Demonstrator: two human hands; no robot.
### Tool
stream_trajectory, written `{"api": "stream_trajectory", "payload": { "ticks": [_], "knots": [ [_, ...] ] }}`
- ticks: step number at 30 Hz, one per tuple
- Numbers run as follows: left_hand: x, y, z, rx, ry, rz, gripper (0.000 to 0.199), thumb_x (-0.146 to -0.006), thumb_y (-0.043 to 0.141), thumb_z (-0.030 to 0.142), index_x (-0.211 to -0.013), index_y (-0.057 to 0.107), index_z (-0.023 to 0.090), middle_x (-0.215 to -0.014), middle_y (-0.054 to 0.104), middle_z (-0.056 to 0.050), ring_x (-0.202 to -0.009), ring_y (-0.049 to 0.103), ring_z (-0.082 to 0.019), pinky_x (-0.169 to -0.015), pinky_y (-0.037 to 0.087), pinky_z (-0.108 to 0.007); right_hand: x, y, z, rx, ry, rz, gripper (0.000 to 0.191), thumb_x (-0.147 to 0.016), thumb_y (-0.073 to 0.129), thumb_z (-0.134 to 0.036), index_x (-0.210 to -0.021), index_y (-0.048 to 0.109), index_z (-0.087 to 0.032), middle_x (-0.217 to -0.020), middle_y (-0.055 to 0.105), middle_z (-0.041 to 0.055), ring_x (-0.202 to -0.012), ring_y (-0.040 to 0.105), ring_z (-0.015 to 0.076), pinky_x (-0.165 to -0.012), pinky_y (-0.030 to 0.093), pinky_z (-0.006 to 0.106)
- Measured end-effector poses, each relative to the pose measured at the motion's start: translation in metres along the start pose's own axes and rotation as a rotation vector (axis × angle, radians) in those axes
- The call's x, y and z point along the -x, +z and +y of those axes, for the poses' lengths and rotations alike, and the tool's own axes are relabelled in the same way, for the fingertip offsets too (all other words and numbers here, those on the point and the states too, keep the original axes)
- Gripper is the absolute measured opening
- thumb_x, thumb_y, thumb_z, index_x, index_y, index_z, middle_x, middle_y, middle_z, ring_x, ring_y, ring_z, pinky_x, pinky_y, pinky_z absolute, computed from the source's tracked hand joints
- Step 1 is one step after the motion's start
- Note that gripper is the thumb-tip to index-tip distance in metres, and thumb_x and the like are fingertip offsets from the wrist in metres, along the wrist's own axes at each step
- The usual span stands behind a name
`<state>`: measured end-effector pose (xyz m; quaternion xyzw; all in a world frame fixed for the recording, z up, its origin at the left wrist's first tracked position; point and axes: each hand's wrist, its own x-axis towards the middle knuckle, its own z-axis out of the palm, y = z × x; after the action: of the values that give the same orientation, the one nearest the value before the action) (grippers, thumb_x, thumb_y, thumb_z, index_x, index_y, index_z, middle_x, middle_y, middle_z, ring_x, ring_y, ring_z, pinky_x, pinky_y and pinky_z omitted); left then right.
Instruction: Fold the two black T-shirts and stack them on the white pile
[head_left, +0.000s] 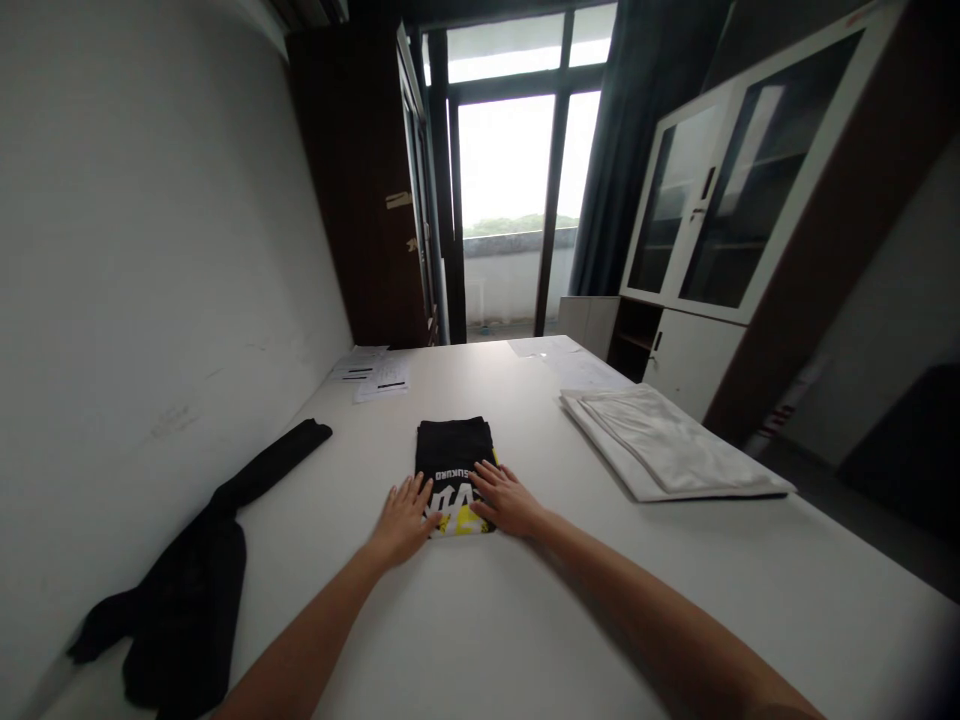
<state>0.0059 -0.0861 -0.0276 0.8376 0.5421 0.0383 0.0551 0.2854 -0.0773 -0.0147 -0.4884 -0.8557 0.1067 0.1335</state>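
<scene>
A black T-shirt (454, 445), folded into a small rectangle with white lettering and a yellow print, lies flat in the middle of the white table (465, 620). My left hand (406, 515) rests on its left edge, fingers outstretched and pointing away from me. On the right edge lies my right hand (510, 498), its fingers spread across the print. Both palms face down on the cloth, and neither hand grips it. Parts of the lettering are hidden under my fingers.
Along the left wall sprawls a black garment (195, 560). A folded white cloth (675, 440) lies on the table's right side. Papers (382, 382) sit at the far left, and more sheets (577, 365) at the far right. Cabinets (705, 190) stand beyond the table.
</scene>
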Motion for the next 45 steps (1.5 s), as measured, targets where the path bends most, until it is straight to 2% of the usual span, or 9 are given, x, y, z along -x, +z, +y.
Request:
{"api": "stream_trajectory", "payload": {
  "ticks": [2,4,10,12,18,26,35,40,45],
  "knots": [
    [-0.002,0.001,-0.003,-0.007,-0.024,0.014,0.075,-0.103,0.023,0.066,-0.164,0.024,0.024,-0.171,0.011,-0.007,-0.158,0.011,-0.03,-0.126,0.013,-0.053,0.001,0.002,-0.002,-0.022,-0.086,-0.018,0.072,-0.101,0.044,-0.061,-0.162,0.032,-0.024,-0.167,0.025,0.0079,-0.156,0.018,0.0269,-0.127,0.01,0.047],
    [-0.003,0.002,-0.008,-0.021,-0.046,0.027,0.075,-0.103,0.021,0.066,-0.164,0.025,0.023,-0.171,0.014,-0.008,-0.158,0.012,-0.03,-0.126,0.014,-0.053,0.0,0.003,-0.001,-0.034,-0.109,-0.026,0.072,-0.101,0.043,-0.062,-0.162,0.031,-0.027,-0.167,0.024,0.0064,-0.156,0.019,0.0267,-0.127,0.01,0.047],
    [-0.006,0.003,-0.025,-0.088,-0.145,0.06,0.073,-0.104,0.021,0.061,-0.162,0.032,0.018,-0.169,0.02,-0.01,-0.157,0.016,-0.031,-0.125,0.015,-0.053,-0.007,0.003,0.016,0.004,0.105,0.018,0.071,-0.101,0.038,-0.066,-0.159,0.04,-0.026,-0.167,0.026,0.0081,-0.156,0.017,0.0287,-0.126,0.009,0.051],
    [-0.006,0.002,-0.026,-0.092,-0.156,0.062,0.072,-0.104,0.021,0.06,-0.161,0.032,0.017,-0.169,0.02,-0.01,-0.157,0.016,-0.031,-0.125,0.015,-0.053,-0.007,0.003,0.018,0.015,0.123,0.036,0.071,-0.101,0.036,-0.066,-0.159,0.04,-0.025,-0.167,0.025,0.0084,-0.156,0.015,0.0285,-0.126,0.009,0.051],
    [-0.007,0.0,-0.024,-0.055,-0.135,0.071,0.07,-0.105,0.022,0.058,-0.162,0.031,0.018,-0.169,0.022,-0.01,-0.156,0.018,-0.028,-0.125,0.016,-0.05,-0.002,0.001,0.013,-0.015,-0.012,-0.014,0.066,-0.102,0.038,-0.064,-0.159,0.038,-0.031,-0.167,0.025,0.004,-0.157,0.013,0.0256,-0.126,0.008,0.049],
    [-0.01,0.001,-0.031,-0.062,-0.206,0.095,0.065,-0.105,0.026,0.052,-0.159,0.038,0.019,-0.167,0.027,-0.01,-0.155,0.021,-0.03,-0.125,0.017,-0.051,-0.006,0.007,0.022,0.019,0.197,0.095,0.061,-0.102,0.041,-0.057,-0.154,0.048,-0.025,-0.165,0.032,0.0084,-0.155,0.021,0.0285,-0.124,0.015,0.052],
    [-0.012,0.005,-0.034,-0.075,-0.215,0.121,0.063,-0.104,0.029,0.053,-0.157,0.041,0.02,-0.166,0.03,-0.009,-0.154,0.025,-0.029,-0.124,0.021,-0.051,-0.007,0.011,0.026,0.036,0.215,0.137,0.058,-0.101,0.045,-0.053,-0.151,0.051,-0.025,-0.163,0.035,0.0084,-0.153,0.024,0.0296,-0.124,0.017,0.05],
    [-0.011,0.002,-0.033,-0.069,-0.212,0.114,0.064,-0.104,0.029,0.053,-0.157,0.041,0.019,-0.167,0.03,-0.009,-0.154,0.024,-0.029,-0.124,0.021,-0.051,-0.007,0.012,0.026,0.096,0.34,0.219,0.058,-0.099,0.049,-0.049,-0.149,0.052,-0.02,-0.158,0.043,0.0139,-0.151,0.026,0.0324,-0.122,0.018,0.052],
    [-0.011,0.001,-0.033,-0.068,-0.218,0.12,0.063,-0.104,0.029,0.053,-0.157,0.042,0.021,-0.166,0.031,-0.009,-0.154,0.025,-0.028,-0.124,0.021,-0.05,-0.006,0.01,0.026,0.125,0.383,0.285,0.046,-0.097,0.053,-0.047,-0.131,0.062,-0.018,-0.143,0.055,0.0176,-0.145,0.033,0.0346,-0.119,0.022,0.051]
  ]
}}
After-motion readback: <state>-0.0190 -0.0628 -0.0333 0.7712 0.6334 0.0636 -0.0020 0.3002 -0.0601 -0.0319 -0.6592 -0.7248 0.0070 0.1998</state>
